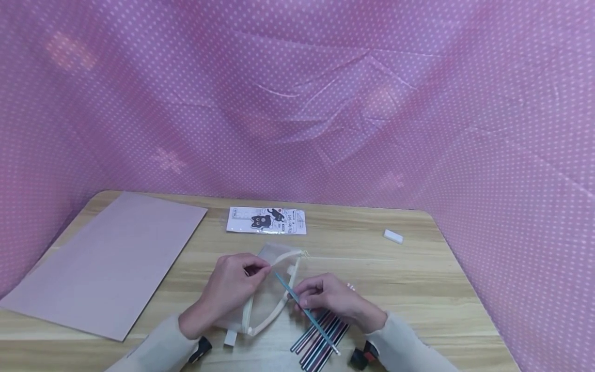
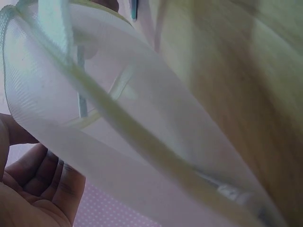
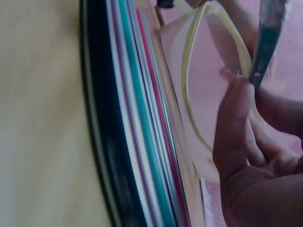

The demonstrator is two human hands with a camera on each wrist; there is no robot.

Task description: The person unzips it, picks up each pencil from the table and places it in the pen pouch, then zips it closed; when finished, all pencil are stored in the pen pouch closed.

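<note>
A translucent zip pouch (image 1: 267,305) with cream zipper edging lies on the table, its mouth spread apart. My left hand (image 1: 232,284) pinches the upper edge of that mouth between thumb and fingers. In my right hand (image 1: 330,297), a teal pencil (image 1: 321,330) is pinched, slanting with its upper end at the pouch opening. The left wrist view shows a thin pencil-like length (image 2: 81,94) through the pouch's sheer wall. Beneath the right hand lies a bundle of pencils (image 1: 321,346) in dark, teal and red tones; the hand partly covers them.
A packaged ruler set (image 1: 266,221) lies beyond the pouch. At the back right is a white eraser (image 1: 393,236). A large grey-pink board (image 1: 111,263) covers the table's left side. A small pale block (image 1: 230,338) pokes out by the pouch's near edge. Pink dotted cloth (image 1: 297,129) surrounds the table.
</note>
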